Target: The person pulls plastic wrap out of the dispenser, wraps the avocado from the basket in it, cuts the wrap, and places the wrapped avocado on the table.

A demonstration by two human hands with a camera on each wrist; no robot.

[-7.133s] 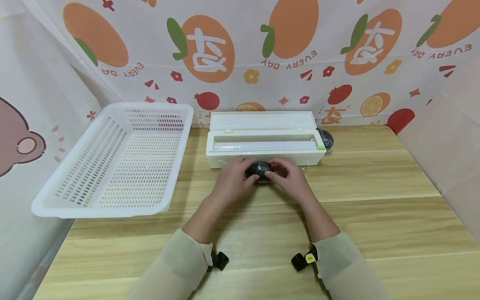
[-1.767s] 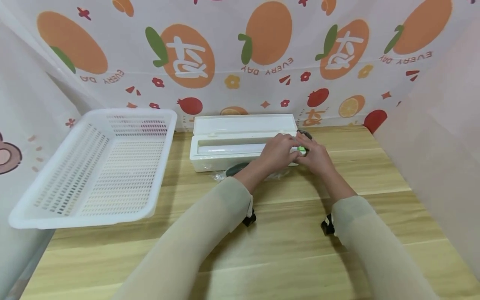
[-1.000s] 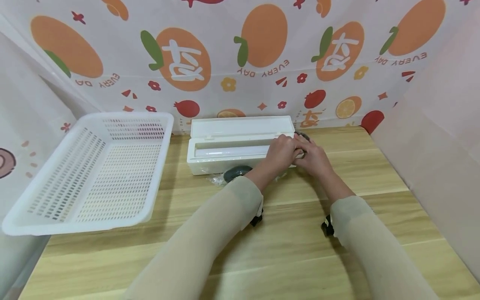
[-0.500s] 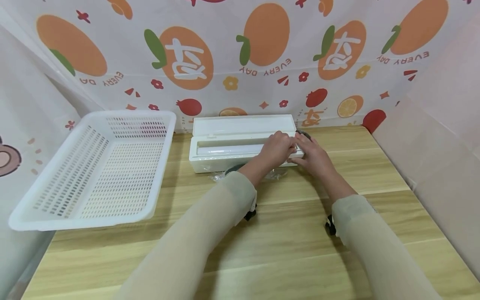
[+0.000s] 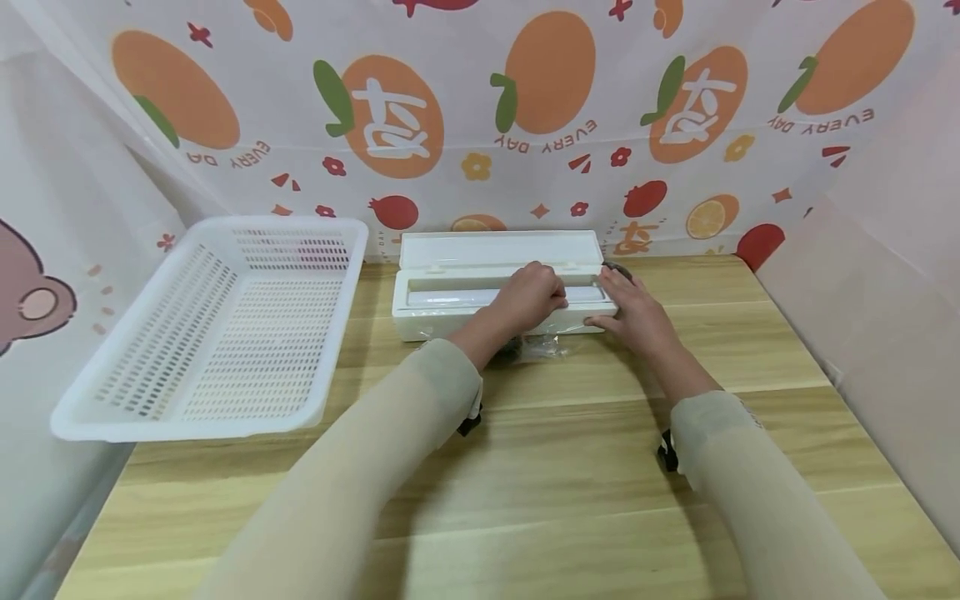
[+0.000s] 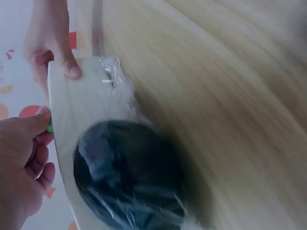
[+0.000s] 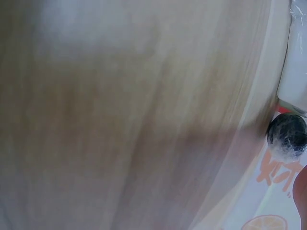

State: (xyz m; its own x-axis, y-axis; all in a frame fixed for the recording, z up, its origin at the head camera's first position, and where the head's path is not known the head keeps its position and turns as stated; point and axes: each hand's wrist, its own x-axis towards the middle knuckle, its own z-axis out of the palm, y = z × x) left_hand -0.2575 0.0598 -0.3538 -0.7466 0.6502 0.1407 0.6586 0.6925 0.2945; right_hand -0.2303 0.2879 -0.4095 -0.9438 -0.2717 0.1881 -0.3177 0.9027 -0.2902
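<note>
A long white cling film dispenser lies at the back of the table with its lid up and a pale roll inside. My left hand is over its front edge; in the left wrist view the thumb and forefinger pinch a small green slide cutter. My right hand grips the dispenser's right end, thumb on the front face. A dark oval, fruit-like object under clear film rests against the front, mostly hidden by my left wrist in the head view.
A second dark, film-wrapped oval object sits by the dispenser's right end. To the left stands a white perforated plastic basket. A fruit-print curtain hangs right behind the table.
Earlier both hands held the dark oval object before the dispenser. They then met at its right end; since then my left hand has slid left along the front edge while my right hand stayed.
</note>
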